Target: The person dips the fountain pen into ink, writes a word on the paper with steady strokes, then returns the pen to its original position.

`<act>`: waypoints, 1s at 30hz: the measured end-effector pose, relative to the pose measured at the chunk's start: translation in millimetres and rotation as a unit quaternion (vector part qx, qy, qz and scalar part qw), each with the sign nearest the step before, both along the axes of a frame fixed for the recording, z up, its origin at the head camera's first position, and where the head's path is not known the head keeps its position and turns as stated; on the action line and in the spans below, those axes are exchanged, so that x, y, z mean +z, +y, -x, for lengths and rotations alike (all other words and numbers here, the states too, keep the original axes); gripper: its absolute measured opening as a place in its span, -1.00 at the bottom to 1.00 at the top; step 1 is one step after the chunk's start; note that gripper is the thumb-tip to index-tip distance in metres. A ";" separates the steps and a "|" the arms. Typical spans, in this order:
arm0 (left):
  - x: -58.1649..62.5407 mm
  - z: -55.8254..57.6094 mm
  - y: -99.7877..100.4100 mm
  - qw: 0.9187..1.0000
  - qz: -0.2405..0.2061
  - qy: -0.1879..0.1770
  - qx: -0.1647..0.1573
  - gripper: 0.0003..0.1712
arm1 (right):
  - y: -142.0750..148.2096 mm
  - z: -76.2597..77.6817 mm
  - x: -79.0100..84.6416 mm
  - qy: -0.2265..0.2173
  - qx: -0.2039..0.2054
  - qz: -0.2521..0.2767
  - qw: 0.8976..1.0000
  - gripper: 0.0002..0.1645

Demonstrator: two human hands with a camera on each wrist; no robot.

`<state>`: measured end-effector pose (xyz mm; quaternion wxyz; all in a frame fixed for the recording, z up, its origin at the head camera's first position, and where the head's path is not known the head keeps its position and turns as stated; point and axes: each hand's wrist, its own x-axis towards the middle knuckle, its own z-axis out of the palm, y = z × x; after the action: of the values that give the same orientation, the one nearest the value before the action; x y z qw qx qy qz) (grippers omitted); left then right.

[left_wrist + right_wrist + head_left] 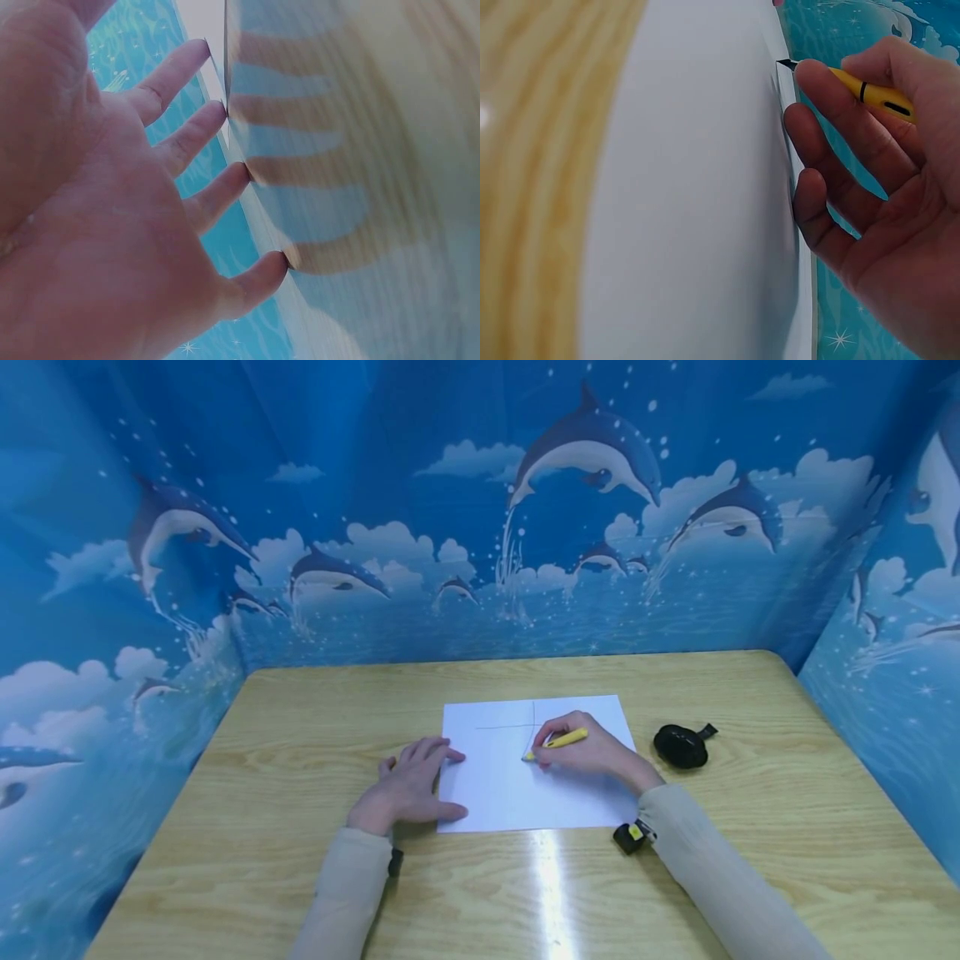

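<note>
A white sheet of paper [487, 785] lies on the table, with a few thin dark lines drawn on its upper part. My right hand [588, 745] pinches a yellow fountain pen [567, 738] between thumb and fingers. In the right wrist view, the pen's dark nib [787, 64] meets the paper, while the other fingers curve loosely beside the sheet. My left hand [411, 785] is spread at the paper's left edge, thumb and a fingertip on the sheet. In the left wrist view, the fingertips [238, 172] of that hand touch down on the surface, with nothing held.
A shiny black object [681, 747] with a short strap or tab lies right of the paper. Wood-grain table [300, 727] surrounds the sheet. A blue dolphin-print curtain [420, 610] stands behind the table and along both sides. Small black devices sit at both wrists.
</note>
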<state>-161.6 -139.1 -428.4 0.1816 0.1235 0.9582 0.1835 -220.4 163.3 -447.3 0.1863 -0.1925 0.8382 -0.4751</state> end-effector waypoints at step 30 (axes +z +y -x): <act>-1.0 0.0 0.6 1.000 0.004 0.005 0.003 -0.18 | -4.4 -4.7 -0.6 -0.014 0.040 0.025 0.999 -0.90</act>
<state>-161.6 -138.5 -429.5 0.1769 0.1206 0.9601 0.1797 -215.7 158.9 -447.8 0.2118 -0.2244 0.8150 -0.4905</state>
